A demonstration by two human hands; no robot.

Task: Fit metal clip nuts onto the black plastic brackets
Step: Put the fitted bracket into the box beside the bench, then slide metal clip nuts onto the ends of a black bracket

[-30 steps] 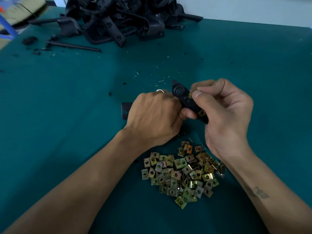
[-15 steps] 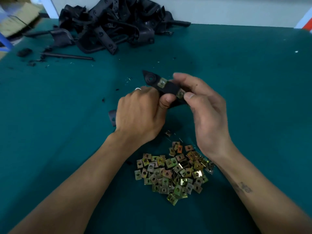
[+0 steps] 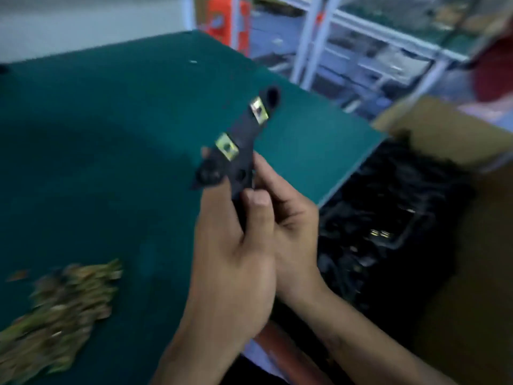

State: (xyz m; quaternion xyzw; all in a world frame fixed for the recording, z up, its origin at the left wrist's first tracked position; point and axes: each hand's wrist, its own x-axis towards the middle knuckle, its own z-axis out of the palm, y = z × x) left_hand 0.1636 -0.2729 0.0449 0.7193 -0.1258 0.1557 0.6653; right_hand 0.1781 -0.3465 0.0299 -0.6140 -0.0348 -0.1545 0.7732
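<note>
Bracket (image 3: 241, 151) with two nuts (image 3: 226, 146) fitted; I see left hand (image 3: 230, 262) and right hand (image 3: 288, 218) both gripping it above the desk's (image 3: 111, 134) right edge.

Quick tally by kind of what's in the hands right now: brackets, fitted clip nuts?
Black plastic bracket, held by both the left hand and the right hand: 1
Metal clip nuts fitted on it, upper clip nut and lower clip nut: 2
Total: 3
The loose nut pile is too blurred to count.
</note>
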